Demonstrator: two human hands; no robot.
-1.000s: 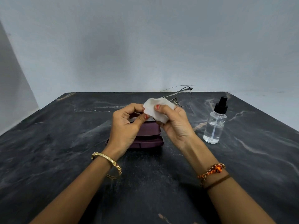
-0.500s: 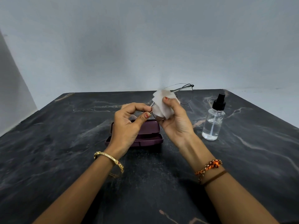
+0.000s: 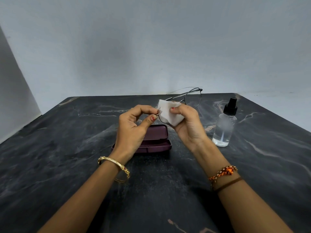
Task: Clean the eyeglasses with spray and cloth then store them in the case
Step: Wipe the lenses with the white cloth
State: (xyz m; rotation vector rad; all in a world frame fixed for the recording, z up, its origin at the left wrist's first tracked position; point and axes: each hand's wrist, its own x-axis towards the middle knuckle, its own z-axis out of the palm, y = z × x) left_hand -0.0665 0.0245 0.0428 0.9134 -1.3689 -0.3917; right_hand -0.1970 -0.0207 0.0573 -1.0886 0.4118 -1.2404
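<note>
While the left hand (image 3: 134, 126) pinches the near end of the glasses (image 3: 190, 98) between thumb and forefinger, w/ the other fingers curled in, the frame is held up off the table (image 3: 67, 165), clear of everything on it. That pinch sits right at the rim's left edge, just beside the cloth (image 3: 169, 113).

Below and between the two hands lies the case (image 3: 156, 138), dark purple, lid open, long axis running left-right across the table. It's near the left wrist, under the left palm in this view (partly hidden by it).

Next over, the right hand (image 3: 188, 125) is closed on the white cloth, thumb on the near face, remaining fingers behind; the cloth wraps the nearer lens, so that lens is mostly hidden. The glasses' long axis runs from the left fingertips up and away to the right, w/ the far lens and both thin temples sticking out past the right hand toward the table's back edge.

Farthest right, the spray bottle (image 3: 224, 126) stands upright w/ black cap on, apart from the right hand, untouched.

Judgement: wiping step is underway; the far lens prob. needs the cloth next, and it lies beyond the right fingers, so the right hand is nearer. For storing, the glasses must turn to match the case's left-right axis, temples folded first.
</note>
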